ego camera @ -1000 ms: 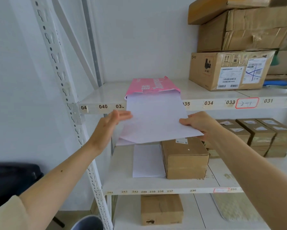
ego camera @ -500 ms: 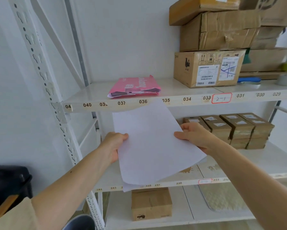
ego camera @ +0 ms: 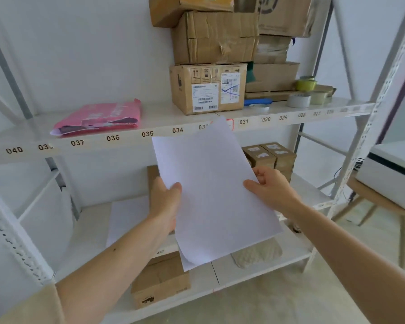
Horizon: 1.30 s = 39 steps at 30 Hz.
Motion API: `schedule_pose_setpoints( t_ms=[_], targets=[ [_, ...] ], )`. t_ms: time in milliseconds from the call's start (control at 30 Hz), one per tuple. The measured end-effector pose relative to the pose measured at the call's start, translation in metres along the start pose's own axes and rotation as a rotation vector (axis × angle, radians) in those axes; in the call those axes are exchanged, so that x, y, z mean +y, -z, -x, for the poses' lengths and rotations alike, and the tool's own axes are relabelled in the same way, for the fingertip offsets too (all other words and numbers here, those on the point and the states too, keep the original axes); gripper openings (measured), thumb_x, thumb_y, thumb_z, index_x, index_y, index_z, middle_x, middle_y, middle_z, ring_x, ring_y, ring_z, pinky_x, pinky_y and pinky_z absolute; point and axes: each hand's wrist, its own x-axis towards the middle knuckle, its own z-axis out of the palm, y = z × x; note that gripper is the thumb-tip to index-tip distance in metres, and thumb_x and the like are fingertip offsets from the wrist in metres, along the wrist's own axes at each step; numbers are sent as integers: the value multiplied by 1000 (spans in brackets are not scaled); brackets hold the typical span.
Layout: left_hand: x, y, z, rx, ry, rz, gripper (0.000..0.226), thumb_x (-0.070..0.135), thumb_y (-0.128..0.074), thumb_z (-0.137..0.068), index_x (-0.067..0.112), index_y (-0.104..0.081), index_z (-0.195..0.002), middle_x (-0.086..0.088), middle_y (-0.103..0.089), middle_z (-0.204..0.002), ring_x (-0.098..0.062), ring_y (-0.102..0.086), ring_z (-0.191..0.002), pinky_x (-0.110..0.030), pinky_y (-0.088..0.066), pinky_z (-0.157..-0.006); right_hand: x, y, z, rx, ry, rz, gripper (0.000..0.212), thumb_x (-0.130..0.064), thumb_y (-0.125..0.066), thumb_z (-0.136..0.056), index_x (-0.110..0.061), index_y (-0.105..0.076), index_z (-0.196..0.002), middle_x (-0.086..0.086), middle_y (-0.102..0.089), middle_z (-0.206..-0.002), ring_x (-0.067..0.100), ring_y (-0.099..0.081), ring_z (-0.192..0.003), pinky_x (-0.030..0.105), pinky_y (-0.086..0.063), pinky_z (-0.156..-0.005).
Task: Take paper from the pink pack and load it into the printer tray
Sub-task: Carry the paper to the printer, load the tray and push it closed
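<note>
White sheets of printer paper (ego camera: 215,195), a thin sheaf whose count cannot be told, are now held further right than 0.5 s ago, clear of the shelf and tilted. Left hand (ego camera: 166,202) pinches the left edge, thumb on top; right hand (ego camera: 270,190) grips the right edge, thumb on top, fingers curled behind. One flat pink paper pack (ego camera: 100,118) lies on the upper white metal shelf (ego camera: 126,136) above labels 036–037, its open end forward, well apart from the sheets. One white printer (ego camera: 393,176) has come into view at right on a wooden table. One labelled brown cardboard box (ego camera: 208,90) stands on the same shelf. Three tape rolls (ego camera: 306,94) are visible near it.
</note>
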Motion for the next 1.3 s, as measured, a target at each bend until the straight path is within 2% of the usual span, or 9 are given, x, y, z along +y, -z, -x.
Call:
schedule_pose_setpoints(
  t_ms=[100, 233, 367, 433, 500, 633, 833, 1033, 1300],
  targets=[
    [-5, -47, 7, -56, -48, -40, 21, 11, -48, -86, 14, -52, -107, -12, -64, -107, -31, -63, -92, -46, -55, -81, 29, 32, 9, 112, -30, -2, 10, -24, -60, -88, -20, -63, -97, 0, -74, -94, 22, -72, -84, 44, -60, -77],
    [-10, -109, 11, -180, -106, -27, 17, 8, -47, -91, 16, -48, -107, -3, -59, -100, -16, -57, -81, -30, -45, -62, 69, 72, 15, 140, -155, -113, 21, -38, -60, -88, -24, -57, -103, -1, -73, -100, 23, -72, -86, 48, -60, -79],
    [-15, -170, 5, -301, -110, 25, 22, 7, -48, -91, 15, -53, -111, -4, -64, -108, -25, -62, -97, -41, -52, -84, 103, 106, 11, 213, -214, -163, 23, -29, -59, -92, -17, -54, -112, 3, -70, -104, 23, -71, -87, 43, -59, -75],
    [-16, -200, 1, -368, -91, 61, 19, 8, -51, -92, 25, -55, -99, -2, -67, -105, -25, -64, -98, -47, -52, -91, 116, 124, 6, 285, -229, -170, 21, -24, -58, -93, -14, -54, -112, 3, -68, -101, 19, -69, -83, 34, -56, -67],
    [-14, -229, -6, -460, -60, 124, 18, 9, -55, -93, 27, -55, -92, -4, -68, -106, -23, -65, -94, -46, -53, -89, 129, 143, -1, 359, -252, -198, 18, -22, -58, -93, -15, -55, -109, 2, -67, -98, 19, -67, -82, 35, -55, -69],
    [-18, -284, -19, -652, 36, 175, 16, 20, -64, -90, 18, -67, -106, -6, -75, -106, -29, -71, -96, -51, -56, -88, 154, 176, -17, 500, -282, -259, 8, -16, -60, -92, -19, -57, -99, 0, -68, -92, 20, -67, -80, 35, -55, -70],
    [-41, -349, -13, -977, 222, 164, 32, -2, -64, -84, 16, -66, -109, -8, -74, -110, -33, -70, -98, -45, -58, -66, 199, 219, -31, 698, -369, -287, 11, -23, -63, -84, -25, -58, -93, 9, -70, -102, 31, -69, -90, 50, -56, -86],
    [-69, -419, -12, -1155, 410, 135, 36, 2, -64, -87, 15, -62, -121, -8, -73, -113, -32, -70, -104, -44, -59, -81, 248, 269, -44, 788, -413, -288, 12, -16, -60, -89, -14, -56, -100, 14, -69, -101, 28, -67, -81, 44, -56, -78],
    [-82, -540, 11, -1219, 186, -22, 38, 9, -59, -94, 23, -51, -129, -2, -66, -122, -23, -68, -103, -38, -61, -68, 331, 358, -66, 805, -482, -240, 20, -19, -61, -88, -12, -56, -106, 14, -68, -106, 33, -68, -94, 50, -57, -86]
  ],
)
